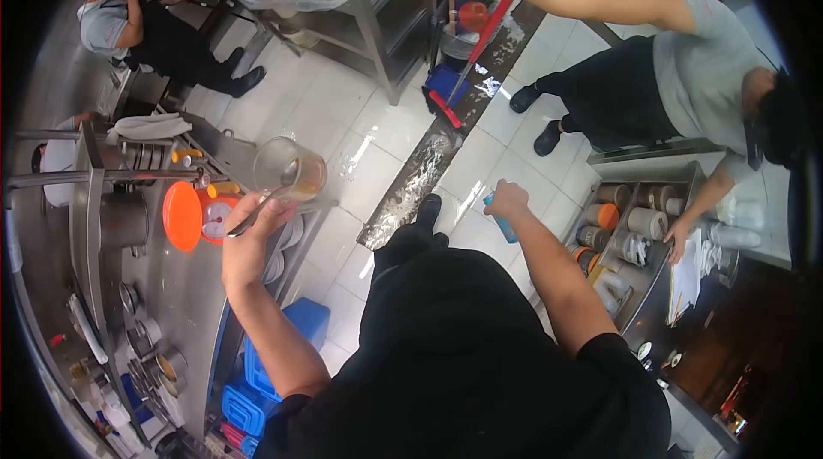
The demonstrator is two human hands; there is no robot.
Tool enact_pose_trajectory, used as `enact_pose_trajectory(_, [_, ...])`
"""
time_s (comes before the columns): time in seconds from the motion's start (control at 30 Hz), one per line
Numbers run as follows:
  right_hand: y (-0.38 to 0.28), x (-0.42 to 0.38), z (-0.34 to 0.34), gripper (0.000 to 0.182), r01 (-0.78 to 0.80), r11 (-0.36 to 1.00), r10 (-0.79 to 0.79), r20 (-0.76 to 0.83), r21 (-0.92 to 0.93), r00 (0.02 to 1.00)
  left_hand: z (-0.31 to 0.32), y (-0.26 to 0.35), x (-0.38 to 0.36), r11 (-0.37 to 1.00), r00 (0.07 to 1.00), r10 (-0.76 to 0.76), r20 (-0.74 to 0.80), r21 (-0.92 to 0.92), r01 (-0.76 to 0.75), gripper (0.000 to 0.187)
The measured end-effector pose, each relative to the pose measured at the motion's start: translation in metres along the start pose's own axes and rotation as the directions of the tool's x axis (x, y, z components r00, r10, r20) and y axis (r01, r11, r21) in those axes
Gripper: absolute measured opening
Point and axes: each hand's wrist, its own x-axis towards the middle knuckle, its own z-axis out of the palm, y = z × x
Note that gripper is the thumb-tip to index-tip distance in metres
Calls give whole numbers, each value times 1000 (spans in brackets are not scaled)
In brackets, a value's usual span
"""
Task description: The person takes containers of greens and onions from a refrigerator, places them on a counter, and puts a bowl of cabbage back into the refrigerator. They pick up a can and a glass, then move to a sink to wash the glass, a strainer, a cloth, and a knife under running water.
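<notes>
My left hand (pixel 249 240) is closed around a metal spoon (pixel 261 209) and a clear container (pixel 291 169) with some yellowish-brown content, held over the edge of the steel counter (pixel 184 288). Near that hand, an orange lid or plate (pixel 182 216) and an orange container (pixel 214 215) stand on the counter. My right hand (pixel 507 199) is wrapped round a blue translucent object (pixel 504 223), held above the tiled floor; its exact kind is hard to make out.
A person (pixel 711 73) at the right holds a red-handled broom (pixel 446 108) over a wet floor drain (pixel 411 193). Another person (pixel 154 39) stands at the upper left. A steel rack (pixel 364 22) is ahead, blue bins (pixel 300 326) below left, and a cup shelf (pixel 630 228) right.
</notes>
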Motion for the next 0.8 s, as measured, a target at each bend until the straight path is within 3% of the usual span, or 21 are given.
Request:
enact_pose_trajectory(0.27, [-39, 41, -51, 75, 12, 999, -6, 120, -48, 993, -6, -20, 42, 996, 998, -64, 12, 65, 63, 13])
enact_pose_trajectory(0.43, [-51, 60, -73, 82, -14, 1000, 13, 101, 10, 995, -5, -21, 71, 997, 998, -58, 32, 46, 56, 12])
enact_pose_trajectory(0.6, [-50, 73, -71, 82, 64, 985, -56, -57, 163, 997, -2, -14, 103, 996, 998, -47, 50, 81, 43, 11])
enact_pose_trajectory(0.8, [-46, 60, -77, 69, 293, 863, -131, -379, 410, 916, 16, 2, 137, 992, 987, 10, 159, 120, -29, 11])
